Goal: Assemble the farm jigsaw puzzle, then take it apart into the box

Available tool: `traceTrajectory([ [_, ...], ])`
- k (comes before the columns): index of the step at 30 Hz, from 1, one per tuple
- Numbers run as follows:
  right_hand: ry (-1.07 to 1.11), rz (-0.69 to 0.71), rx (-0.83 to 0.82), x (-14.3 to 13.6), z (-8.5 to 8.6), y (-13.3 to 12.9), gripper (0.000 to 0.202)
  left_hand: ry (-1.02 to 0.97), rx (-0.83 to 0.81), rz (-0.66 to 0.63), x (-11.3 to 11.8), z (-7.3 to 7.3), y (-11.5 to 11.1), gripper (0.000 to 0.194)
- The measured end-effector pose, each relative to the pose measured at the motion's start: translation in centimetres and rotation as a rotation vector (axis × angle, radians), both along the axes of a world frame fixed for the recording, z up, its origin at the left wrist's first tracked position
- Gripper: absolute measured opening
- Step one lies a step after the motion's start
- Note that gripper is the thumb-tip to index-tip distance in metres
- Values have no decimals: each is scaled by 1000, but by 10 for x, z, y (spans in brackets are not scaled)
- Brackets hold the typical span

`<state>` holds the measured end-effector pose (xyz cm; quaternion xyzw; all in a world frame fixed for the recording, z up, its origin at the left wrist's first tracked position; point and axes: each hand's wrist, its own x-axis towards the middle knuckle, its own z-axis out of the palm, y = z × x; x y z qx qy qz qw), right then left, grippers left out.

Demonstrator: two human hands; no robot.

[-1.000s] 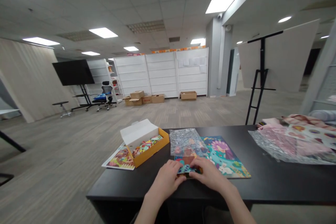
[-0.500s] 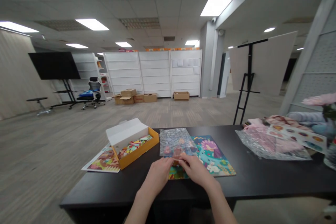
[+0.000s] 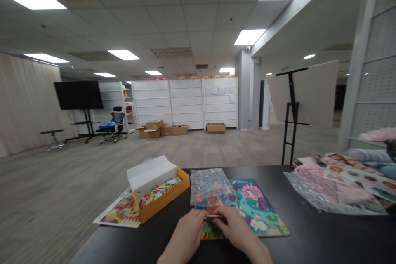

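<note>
My left hand (image 3: 192, 227) and my right hand (image 3: 231, 223) meet over the front of a colourful illustrated board (image 3: 258, 206). Fingers and thumbs of both hands are pinched on a small thin piece (image 3: 213, 215) with a pale edge; its kind is hard to make out. Just beyond the fingertips, a crinkled clear plastic bag (image 3: 210, 185) covers the board's back left part. Left of the hands stands an open yellow box (image 3: 165, 206) with its white lid up, holding many colourful flat pieces (image 3: 161, 192).
Partly beneath the box lies a printed picture sheet (image 3: 120, 212). On the right of the black table (image 3: 272, 177) are a plastic-wrapped pink cloth (image 3: 328, 183), a sheet with coloured circles (image 3: 355, 177) and a pink flower (image 3: 379, 134). A black easel stand (image 3: 291, 119) stands beyond the table.
The view has tilted up, so the table and hands appear lower. Both hands keep their pinch on the small piece, and its pale edge now shows more clearly between them.
</note>
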<state>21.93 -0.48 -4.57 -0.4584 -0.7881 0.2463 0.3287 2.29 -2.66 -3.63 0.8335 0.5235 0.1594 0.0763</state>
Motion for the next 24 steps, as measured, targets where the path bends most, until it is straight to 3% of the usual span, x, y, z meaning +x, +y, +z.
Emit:
traceTrajectory([
  [10, -64, 32, 15, 4, 3, 0, 24, -31, 13, 6, -4, 5, -2, 33],
  [18, -91, 94, 15, 5, 8, -3, 30, -354, 56, 65, -8, -2, 3, 28],
  [24, -95, 121, 15, 7, 2, 2, 35, -417, 50, 73, -1, -7, 12, 30],
])
